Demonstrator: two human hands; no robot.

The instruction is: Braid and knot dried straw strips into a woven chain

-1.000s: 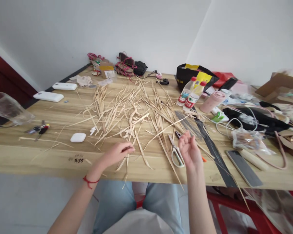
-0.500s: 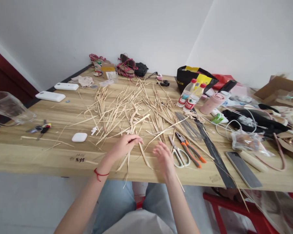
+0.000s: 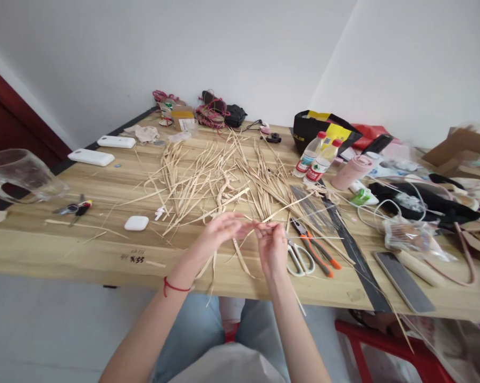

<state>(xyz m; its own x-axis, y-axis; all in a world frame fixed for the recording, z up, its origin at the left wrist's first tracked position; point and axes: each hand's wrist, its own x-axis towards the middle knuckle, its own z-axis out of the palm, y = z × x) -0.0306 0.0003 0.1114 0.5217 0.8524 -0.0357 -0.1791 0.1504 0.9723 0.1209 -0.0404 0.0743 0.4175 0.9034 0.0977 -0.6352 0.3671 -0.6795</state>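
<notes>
White walls meet behind a long light wooden worktop [image 3: 64, 250]. Just left of the white-handled scissors [image 3: 299, 259], the left hand [image 3: 219, 229] and the right hand [image 3: 274, 246] meet above the near edge. Both have the fingertips pressed together, pinching one thin pale straw strip [image 3: 252, 224] between them. Behind the scissors lies a loose heap of dried straw strips [image 3: 208, 175]. Orange-handled pliers [image 3: 315, 247] lie just right of the scissors.
</notes>
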